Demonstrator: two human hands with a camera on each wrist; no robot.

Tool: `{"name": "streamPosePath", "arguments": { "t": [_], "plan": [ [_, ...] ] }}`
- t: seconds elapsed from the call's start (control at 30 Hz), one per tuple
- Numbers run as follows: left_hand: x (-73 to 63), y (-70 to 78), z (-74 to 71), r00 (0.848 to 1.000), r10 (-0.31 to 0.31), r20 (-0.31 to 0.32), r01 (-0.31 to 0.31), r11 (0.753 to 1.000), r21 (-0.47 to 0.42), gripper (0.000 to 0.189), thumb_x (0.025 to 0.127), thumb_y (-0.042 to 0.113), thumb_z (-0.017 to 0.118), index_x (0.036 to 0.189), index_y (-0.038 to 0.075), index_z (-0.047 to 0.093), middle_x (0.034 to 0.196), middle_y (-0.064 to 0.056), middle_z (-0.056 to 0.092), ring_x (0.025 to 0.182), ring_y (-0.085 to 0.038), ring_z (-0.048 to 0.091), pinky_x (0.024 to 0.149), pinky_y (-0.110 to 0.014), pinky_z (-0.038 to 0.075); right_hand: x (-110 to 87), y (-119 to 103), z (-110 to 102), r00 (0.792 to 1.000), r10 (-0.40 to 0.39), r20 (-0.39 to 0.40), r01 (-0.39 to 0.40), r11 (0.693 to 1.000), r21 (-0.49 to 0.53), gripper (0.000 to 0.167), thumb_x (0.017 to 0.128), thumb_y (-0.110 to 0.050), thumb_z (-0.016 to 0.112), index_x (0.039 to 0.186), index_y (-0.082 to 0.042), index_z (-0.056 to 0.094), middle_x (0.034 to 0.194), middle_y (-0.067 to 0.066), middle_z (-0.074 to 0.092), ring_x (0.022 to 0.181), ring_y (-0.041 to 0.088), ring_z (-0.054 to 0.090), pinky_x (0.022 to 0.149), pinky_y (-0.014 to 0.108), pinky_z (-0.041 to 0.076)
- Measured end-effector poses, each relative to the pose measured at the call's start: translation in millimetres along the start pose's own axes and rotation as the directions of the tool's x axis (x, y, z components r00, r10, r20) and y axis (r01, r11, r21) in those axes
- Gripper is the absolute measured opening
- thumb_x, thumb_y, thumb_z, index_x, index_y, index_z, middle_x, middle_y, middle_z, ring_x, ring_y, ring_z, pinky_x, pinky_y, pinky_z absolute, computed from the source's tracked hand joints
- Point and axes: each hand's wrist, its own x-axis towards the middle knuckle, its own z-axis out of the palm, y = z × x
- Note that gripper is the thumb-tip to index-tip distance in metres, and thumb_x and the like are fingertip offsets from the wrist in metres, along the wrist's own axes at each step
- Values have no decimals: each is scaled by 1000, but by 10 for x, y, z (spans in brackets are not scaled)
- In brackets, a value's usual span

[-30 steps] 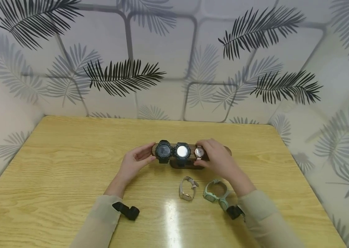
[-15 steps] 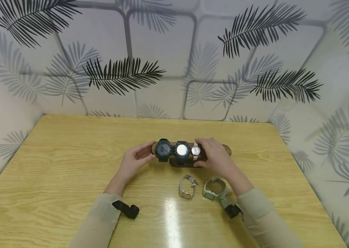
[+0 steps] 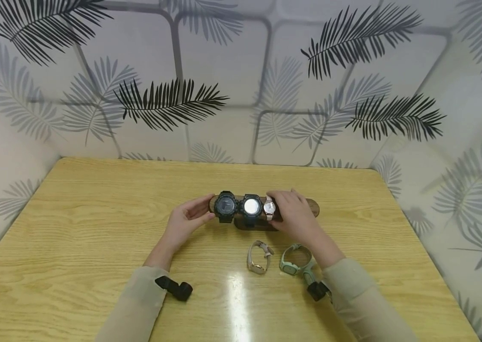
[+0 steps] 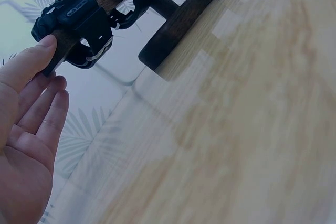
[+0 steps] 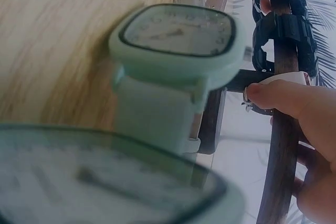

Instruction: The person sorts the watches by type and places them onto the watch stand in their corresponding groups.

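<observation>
A dark wooden watch stand [image 3: 313, 207] with a horizontal bar and a base stands on the table. Two black sports watches [image 3: 226, 206] sit side by side on its left half. To their right is a small round wristwatch [image 3: 269, 207] with a white strap. My left hand [image 3: 182, 227] pinches the bar's left end between thumb and fingers, as the left wrist view shows. My right hand [image 3: 300, 219] holds the white-strapped watch on the bar, its thumb [image 5: 262, 97] at the strap and the other fingers behind the bar.
In front of the stand, a beige-strapped watch [image 3: 257, 268] rests on its side on the wooden table [image 3: 95, 228]. Two mint green watches [image 3: 289, 269] lie near my right wrist and fill much of the right wrist view. A leaf-patterned covering [image 3: 224, 137] rises behind the table.
My right hand has slid the white-strapped watch leftward along the bar, closer to the second black watch. My left hand has stayed at the bar's left end.
</observation>
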Motion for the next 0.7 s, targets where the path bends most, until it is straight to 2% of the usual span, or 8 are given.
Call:
{"name": "streamPosePath", "arguments": {
  "t": [0.2, 0.37, 0.6, 0.7],
  "plan": [
    [8, 3, -4, 1000, -4, 7, 4, 1000, -9, 50, 86, -1, 68, 134, 0, 54, 137, -15, 51, 126, -28, 49, 96, -27, 47, 2, -20, -3, 999, 33, 14, -33, 999, 9, 72, 74, -18, 85, 132, -4, 46, 126, 14, 57, 120, 31, 49, 112, 52, 25],
    [2, -9, 1, 1000, -3, 2, 3, 1000, 4, 50, 86, 5, 70, 134, 5, 56, 137, -11, 53, 125, -23, 51, 97, -26, 46, -3, -21, 4, 999, 40, 16, -40, 999, 4, 73, 73, -20, 85, 133, -4, 46, 126, 14, 57, 120, 31, 50, 113, 51, 25],
    [-8, -10, 8, 999, 35, 3, -35, 999, 14, 50, 85, 11, 73, 133, 7, 57, 135, -10, 55, 123, -21, 52, 97, -28, 47, -21, -16, -73, 999, 24, 42, -25, 999, 27, 82, 72, -27, 85, 138, -3, 42, 132, 16, 53, 125, 32, 46, 115, 50, 19],
    [-7, -7, 6, 999, 35, 1, -35, 999, 16, 50, 85, 11, 73, 133, 7, 57, 135, -10, 55, 123, -21, 52, 97, -27, 47, -54, -26, -152, 1000, -9, 15, 9, 1000, 6, 82, 72, -25, 86, 137, -2, 44, 132, 17, 53, 123, 33, 46, 112, 51, 27]
  ]
}}
